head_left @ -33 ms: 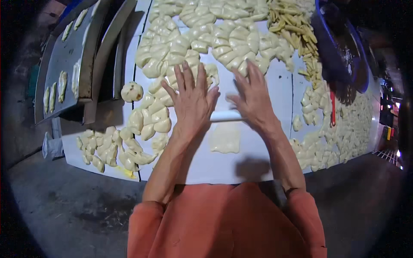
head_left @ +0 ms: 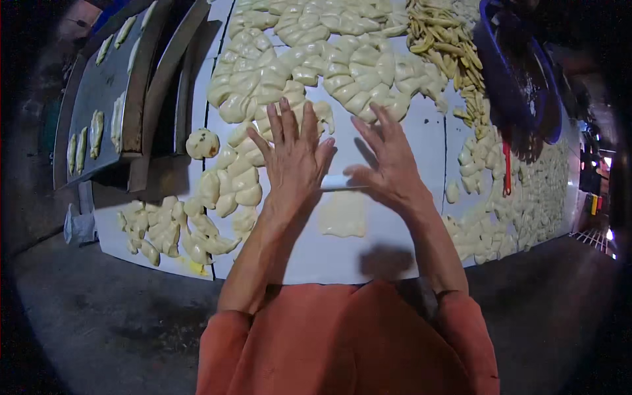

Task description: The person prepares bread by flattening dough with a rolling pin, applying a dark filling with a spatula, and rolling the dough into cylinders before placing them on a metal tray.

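Observation:
A white rolling pin (head_left: 337, 182) lies crosswise between my hands, and only its middle shows. My left hand (head_left: 291, 153) is over its left end, open, palm down with fingers spread forward. Across from it, my right hand (head_left: 390, 158) is over the other end, fingers stretched out and thumb toward the pin. My palms hide both ends. Just on my side of the pin lies a thin, pale, roughly square sheet of dough (head_left: 342, 216), flat on the white table (head_left: 316, 260). Soft dough pieces (head_left: 361, 74) lie beyond my fingertips.
More dough portions (head_left: 237, 181) lie left of my left forearm, beside a speckled dough ball (head_left: 202, 143). Metal trays (head_left: 105, 85) with dough strips stand at far left. Yellowish filling strips (head_left: 444, 43), a blue tub (head_left: 490, 72) and a red-handled tool (head_left: 507, 168) are at right.
My right hand's fingers have shifted slightly and show more sharply now. The left hand stays in nearly the same place, and the dough sheet looks about the same.

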The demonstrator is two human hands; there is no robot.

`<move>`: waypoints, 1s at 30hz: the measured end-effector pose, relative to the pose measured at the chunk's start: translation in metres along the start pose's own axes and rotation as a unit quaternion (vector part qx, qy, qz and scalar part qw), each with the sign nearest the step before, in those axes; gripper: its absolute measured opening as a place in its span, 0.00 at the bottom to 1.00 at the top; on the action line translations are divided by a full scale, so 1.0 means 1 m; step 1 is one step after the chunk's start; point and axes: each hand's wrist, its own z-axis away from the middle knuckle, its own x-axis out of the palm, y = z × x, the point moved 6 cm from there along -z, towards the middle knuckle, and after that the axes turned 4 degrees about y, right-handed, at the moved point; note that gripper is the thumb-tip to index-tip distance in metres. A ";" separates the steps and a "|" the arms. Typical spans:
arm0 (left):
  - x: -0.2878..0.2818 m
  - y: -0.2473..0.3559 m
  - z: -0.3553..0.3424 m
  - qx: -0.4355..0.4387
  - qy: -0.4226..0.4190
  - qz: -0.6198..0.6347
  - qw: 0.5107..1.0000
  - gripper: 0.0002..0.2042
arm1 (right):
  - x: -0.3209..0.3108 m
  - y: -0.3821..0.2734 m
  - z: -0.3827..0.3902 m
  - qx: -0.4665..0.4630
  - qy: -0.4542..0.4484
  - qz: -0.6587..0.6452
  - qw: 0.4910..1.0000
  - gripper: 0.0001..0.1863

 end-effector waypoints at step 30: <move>-0.035 0.046 0.194 0.008 -0.129 0.034 0.991 0.33 | 0.009 -0.025 0.195 -0.074 -0.068 0.148 0.984 0.32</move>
